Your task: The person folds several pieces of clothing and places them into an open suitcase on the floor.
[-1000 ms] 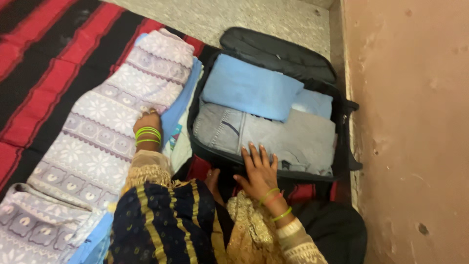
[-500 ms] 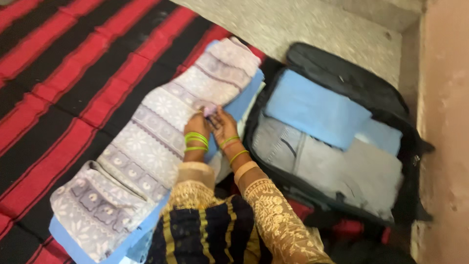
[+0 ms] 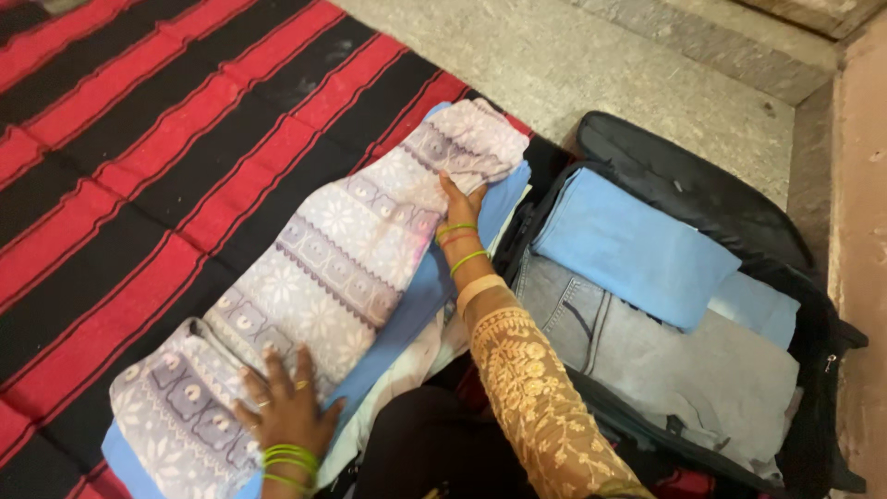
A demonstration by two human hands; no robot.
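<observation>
A long folded lavender-and-white patterned garment (image 3: 323, 277) lies on the striped mat, on top of a blue cloth (image 3: 416, 310). My left hand (image 3: 286, 407) rests flat on the garment's near end, fingers spread. My right hand (image 3: 460, 205) reaches to the far end and presses on the patterned fabric near its right edge; whether its fingers grip the cloth is unclear. Both wrists wear green bangles. Beside my right arm stands an open black suitcase (image 3: 702, 194) holding a folded blue cloth (image 3: 633, 245) and grey jeans (image 3: 665, 356).
A red-and-black striped mat (image 3: 139, 139) covers the floor to the left. Bare grey stone floor (image 3: 591, 55) lies beyond it, with a step at the top right and a pinkish wall (image 3: 864, 185) along the right edge. My dark-clothed lap (image 3: 420, 453) fills the bottom centre.
My hands, close together at the garment's middle half a second ago, have spread apart: the left went to the near end, the right to the far end. The view shifted closer.
</observation>
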